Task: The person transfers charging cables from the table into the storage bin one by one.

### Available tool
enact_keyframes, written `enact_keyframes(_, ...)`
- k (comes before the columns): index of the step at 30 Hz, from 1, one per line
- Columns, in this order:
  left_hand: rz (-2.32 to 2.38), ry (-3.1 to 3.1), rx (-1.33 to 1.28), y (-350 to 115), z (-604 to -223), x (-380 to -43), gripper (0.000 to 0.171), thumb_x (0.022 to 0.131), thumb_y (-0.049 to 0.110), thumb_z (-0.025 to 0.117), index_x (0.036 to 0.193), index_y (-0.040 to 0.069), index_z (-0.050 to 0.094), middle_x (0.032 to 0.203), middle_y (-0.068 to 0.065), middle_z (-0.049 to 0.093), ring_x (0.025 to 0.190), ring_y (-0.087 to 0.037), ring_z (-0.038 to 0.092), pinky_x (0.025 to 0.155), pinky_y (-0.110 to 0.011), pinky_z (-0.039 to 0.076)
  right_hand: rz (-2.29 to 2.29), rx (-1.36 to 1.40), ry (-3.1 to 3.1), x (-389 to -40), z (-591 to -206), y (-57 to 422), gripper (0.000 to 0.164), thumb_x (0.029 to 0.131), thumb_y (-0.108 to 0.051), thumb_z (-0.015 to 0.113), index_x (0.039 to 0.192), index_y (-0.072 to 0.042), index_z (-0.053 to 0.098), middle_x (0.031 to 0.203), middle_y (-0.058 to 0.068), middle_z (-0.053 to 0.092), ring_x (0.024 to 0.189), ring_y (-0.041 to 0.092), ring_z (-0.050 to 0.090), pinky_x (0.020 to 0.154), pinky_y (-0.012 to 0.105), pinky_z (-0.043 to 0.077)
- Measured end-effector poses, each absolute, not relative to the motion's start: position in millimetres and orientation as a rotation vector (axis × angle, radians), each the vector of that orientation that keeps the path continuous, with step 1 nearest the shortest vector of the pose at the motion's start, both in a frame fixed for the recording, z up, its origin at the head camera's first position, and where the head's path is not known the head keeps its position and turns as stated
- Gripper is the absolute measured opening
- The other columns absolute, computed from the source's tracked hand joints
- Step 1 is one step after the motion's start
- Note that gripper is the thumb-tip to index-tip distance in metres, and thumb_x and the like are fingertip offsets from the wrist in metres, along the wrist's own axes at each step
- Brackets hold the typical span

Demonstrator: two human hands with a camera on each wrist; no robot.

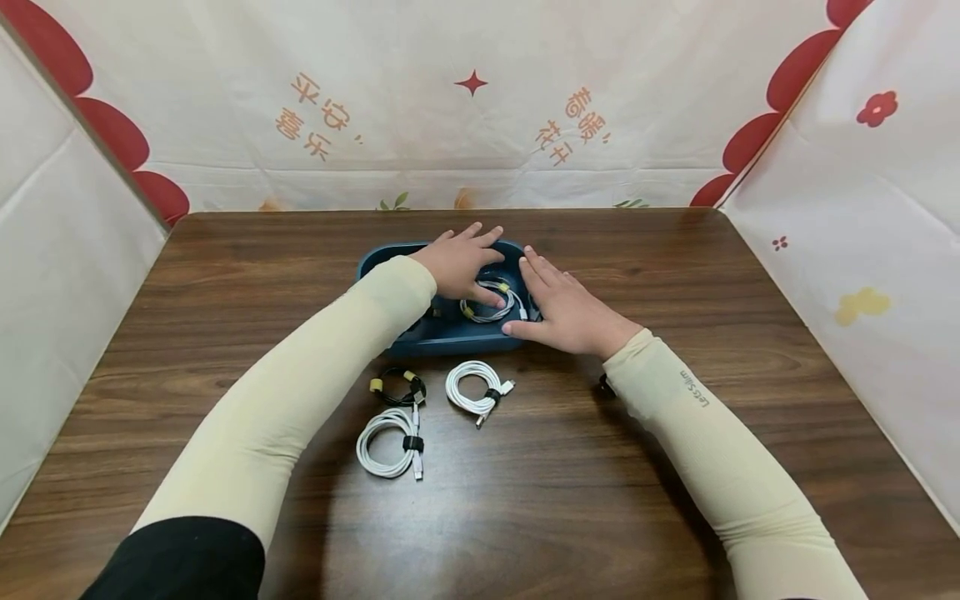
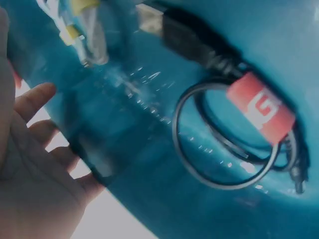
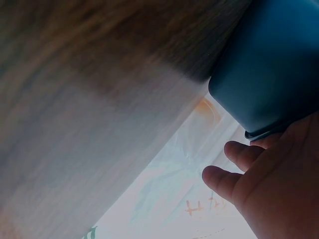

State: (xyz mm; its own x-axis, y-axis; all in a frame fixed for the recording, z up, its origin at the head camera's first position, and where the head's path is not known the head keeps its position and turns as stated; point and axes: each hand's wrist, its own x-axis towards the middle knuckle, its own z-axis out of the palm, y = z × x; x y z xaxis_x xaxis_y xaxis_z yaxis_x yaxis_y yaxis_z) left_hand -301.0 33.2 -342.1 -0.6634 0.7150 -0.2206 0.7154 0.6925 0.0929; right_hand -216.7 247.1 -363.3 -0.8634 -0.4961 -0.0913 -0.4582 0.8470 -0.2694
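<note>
A dark blue plastic bin [image 1: 457, 343] stands on the table. My left hand [image 1: 459, 265] reaches over it with fingers spread and nothing in its grasp. Beneath the thumb, a coiled white cable [image 1: 489, 318] with yellow ties lies in the bin. The left wrist view also shows a coiled black USB cable [image 2: 232, 186] in there, bound by a red tie [image 2: 261, 107] with a white letter. At the bin's right end is my right hand [image 1: 566, 312], its straight fingers along the rim and its thumb stretched toward the near side. From the right wrist, the bin's outer wall [image 3: 269, 64] is visible beside those fingers.
In front of the bin lie a black cable [image 1: 408, 398] with yellow ties and two coiled white cables with black straps, one at left [image 1: 384, 473], one at right [image 1: 451, 392]. White printed sheets [image 1: 420, 50] hang behind the wooden table [image 1: 600, 500] and along its sides.
</note>
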Motion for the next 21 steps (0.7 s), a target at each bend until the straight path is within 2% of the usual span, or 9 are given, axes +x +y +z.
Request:
enact_keyframes(8,0.119,2.650,1.138,16,-321,-291,0.085,0.089,0.063,0.062,0.156,0.018,0.035,0.167,-0.005,0.002,0.151,-0.030,-0.004,0.117,-0.058,0.007,-0.357,-0.728,2.868,-217,-362,246,0.105,0.092,-0.072,0.047,0.159,-0.002,0.007,0.166,0.010,-0.005,0.152,0.026,0.001,0.116,0.059,0.014)
enact_keyframes(16,0.048,2.658,1.250,-8,-293,-260,0.090,0.087,0.068,0.059,0.157,0.019,0.032,0.166,-0.003,-0.001,0.151,-0.029,-0.006,0.118,-0.057,0.007,-0.361,-0.735,2.868,-216,-362,246,0.103,0.093,-0.069,0.049,0.159,-0.003,0.004,0.166,0.010,-0.006,0.151,0.027,0.001,0.116,0.058,0.014)
enact_keyframes(21,-0.011,2.652,1.368,-18,-289,-236,0.087,0.087,0.067,0.060,0.156,0.020,0.035,0.166,-0.003,0.002,0.151,-0.030,-0.005,0.117,-0.058,0.010,-0.357,-0.752,2.870,-218,-363,245,0.102,0.094,-0.064,0.052,0.158,-0.003,0.003,0.166,0.011,-0.006,0.151,0.028,0.002,0.116,0.058,0.015)
